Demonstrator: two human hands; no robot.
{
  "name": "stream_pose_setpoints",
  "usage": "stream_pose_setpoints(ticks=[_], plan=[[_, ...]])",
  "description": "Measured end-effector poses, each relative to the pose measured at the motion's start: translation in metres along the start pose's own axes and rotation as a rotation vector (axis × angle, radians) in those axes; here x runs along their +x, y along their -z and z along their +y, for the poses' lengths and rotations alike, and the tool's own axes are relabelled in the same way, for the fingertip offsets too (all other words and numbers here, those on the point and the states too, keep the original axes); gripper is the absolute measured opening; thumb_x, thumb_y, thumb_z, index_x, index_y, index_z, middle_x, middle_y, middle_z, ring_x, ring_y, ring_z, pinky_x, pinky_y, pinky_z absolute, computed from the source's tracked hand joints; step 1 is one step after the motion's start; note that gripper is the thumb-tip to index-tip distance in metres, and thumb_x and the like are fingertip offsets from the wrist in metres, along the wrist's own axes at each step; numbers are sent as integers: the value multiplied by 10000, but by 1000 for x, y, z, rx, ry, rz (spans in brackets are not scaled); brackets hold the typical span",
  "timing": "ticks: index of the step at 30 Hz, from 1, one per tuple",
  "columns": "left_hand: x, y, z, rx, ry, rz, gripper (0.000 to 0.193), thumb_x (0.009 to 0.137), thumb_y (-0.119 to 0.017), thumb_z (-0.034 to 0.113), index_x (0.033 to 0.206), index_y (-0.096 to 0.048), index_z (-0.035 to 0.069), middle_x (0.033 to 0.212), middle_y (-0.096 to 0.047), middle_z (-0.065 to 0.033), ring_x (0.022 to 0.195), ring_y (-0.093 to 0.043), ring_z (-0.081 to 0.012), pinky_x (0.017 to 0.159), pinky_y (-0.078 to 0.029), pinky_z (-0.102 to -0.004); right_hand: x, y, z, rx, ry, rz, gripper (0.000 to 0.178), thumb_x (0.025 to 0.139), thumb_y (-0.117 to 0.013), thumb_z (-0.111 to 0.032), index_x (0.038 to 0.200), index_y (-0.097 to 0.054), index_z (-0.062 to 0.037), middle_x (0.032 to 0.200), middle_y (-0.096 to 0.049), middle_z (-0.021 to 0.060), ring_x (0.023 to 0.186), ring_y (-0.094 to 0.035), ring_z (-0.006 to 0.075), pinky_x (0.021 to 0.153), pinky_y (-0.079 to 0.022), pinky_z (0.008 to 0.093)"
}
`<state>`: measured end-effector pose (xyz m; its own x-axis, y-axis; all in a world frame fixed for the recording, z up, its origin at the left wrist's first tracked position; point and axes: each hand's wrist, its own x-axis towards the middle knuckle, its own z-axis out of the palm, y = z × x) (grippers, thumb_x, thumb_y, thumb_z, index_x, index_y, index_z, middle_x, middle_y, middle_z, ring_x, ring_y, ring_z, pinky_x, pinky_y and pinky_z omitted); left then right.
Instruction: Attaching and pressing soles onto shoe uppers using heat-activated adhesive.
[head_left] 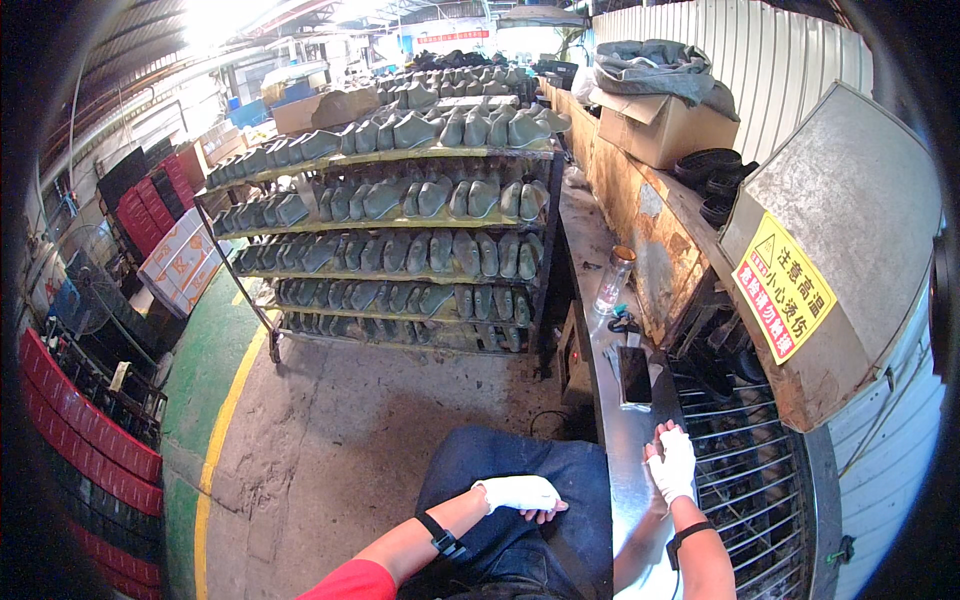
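My left hand (522, 494), in a white fingerless glove, rests on my dark blue trousers (510, 455). Its bare fingers are loosely bent, and nothing shows in them. On the metal bench top (628, 450), my right hand (672, 462) lies along the edge beside a metal bar rack (740, 460). It wears a similar white glove; the thumb stands apart from the fingers and the hand looks unoccupied. A dark-screened phone (635, 376) lies on the bench just beyond it. Farther back stand a clear cup or jar with a brownish top (614, 280) and a small dark item (625, 322).
A wheeled shelf rack (400, 220) full of grey shoe-shaped pieces stands ahead. To the right are a tilted panel with a yellow warning sign (783, 285) and a cardboard box (660, 128). Red crates (85, 420) are stacked at left, beside a yellow floor line (215, 450).
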<state>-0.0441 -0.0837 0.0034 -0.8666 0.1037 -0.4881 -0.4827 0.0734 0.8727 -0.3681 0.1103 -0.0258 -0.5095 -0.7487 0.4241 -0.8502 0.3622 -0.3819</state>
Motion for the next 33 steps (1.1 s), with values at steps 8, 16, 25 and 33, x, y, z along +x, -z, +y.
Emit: stream_pose_setpoints(ticks=[8, 16, 25, 33], plan=[[4, 0, -4, -3, 1, -1, 516, 1005, -702, 599, 858, -771, 110, 749, -723, 8, 572, -598, -91, 540, -434, -257, 1, -1, 2, -15, 1, -8, 515, 881, -804, -255, 1356, -714, -75, 1511, -629, 210, 1412, -560, 427, 1205, -426, 513], [2, 0, -2, 17, 1, 8, 527, 1001, -695, 616, 853, -768, 115, 740, -720, 8, 574, -600, -95, 540, -430, -264, 1, 1, 0, -19, -42, -35, 515, 886, -815, -268, 1352, -716, -71, 1503, -633, 207, 1410, -562, 425, 1203, -432, 508], [1, -1, 0, 12, 6, 5, 534, 1004, -692, 614, 846, -769, 110, 739, -720, 5, 575, -595, -99, 543, -434, -270, 1, 2, -2, -18, -26, -16, 507, 880, -810, -260, 1342, -718, -73, 1494, -639, 205, 1400, -569, 426, 1202, -434, 509], [3, -1, -2, 15, 6, 3, 542, 1001, -695, 618, 843, -772, 105, 735, -719, 3, 569, -593, -97, 537, -433, -266, 1, 3, -2, -20, 8, 4, 481, 873, -806, -259, 1307, -716, -72, 1483, -642, 216, 1387, -575, 440, 1190, -441, 517]])
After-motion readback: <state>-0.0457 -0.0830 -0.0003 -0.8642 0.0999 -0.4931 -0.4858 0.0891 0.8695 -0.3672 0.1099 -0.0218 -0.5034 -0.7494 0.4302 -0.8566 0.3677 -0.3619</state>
